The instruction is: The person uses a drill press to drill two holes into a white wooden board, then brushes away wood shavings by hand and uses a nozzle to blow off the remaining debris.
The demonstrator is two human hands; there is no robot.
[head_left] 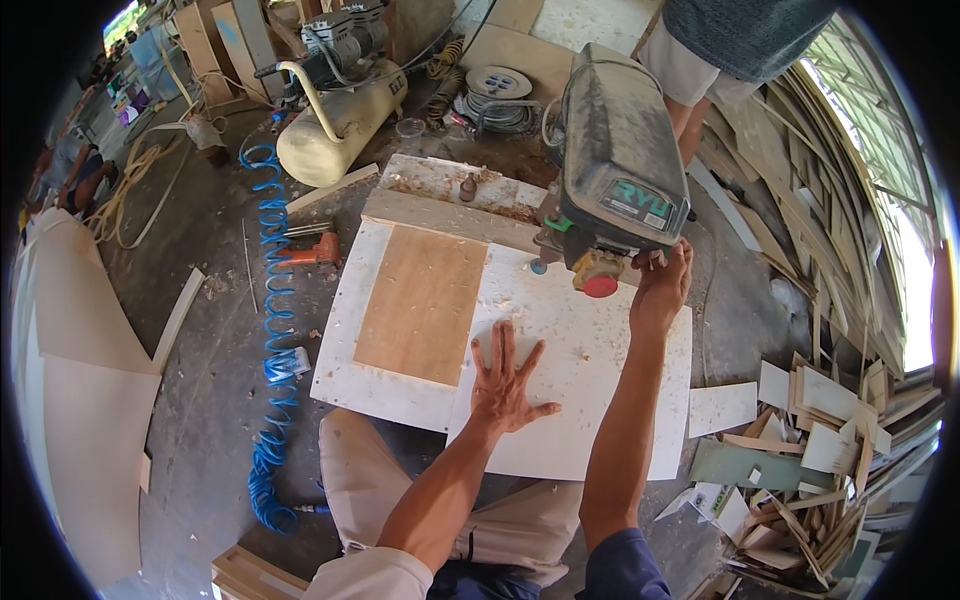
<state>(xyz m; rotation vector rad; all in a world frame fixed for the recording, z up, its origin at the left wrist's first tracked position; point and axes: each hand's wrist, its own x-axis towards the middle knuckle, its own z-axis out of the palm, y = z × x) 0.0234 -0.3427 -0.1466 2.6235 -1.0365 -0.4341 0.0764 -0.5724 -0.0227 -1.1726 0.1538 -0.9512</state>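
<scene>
My left hand (503, 390) lies flat with its fingers spread on a white board (590, 420) strewn with wood shavings. Just left of it is a brown plywood panel (420, 305), its far edge by a wooden strip (450, 222). Over the board's far right part stands a dark, dusty drill press (620, 150) with a red button (600, 287) on its front. My right hand (662, 285) is raised to the lower right front of the drill press, fingers curled. What they grip there is hidden. A small brown bottle (468, 188) stands behind the strip.
A blue coiled air hose (275, 300) runs along the floor at left, near an orange nail gun (318, 252). Behind it sits a cream air compressor (340, 125). Wood offcuts (800, 470) pile up at right. Another person (740, 40) stands behind the drill press.
</scene>
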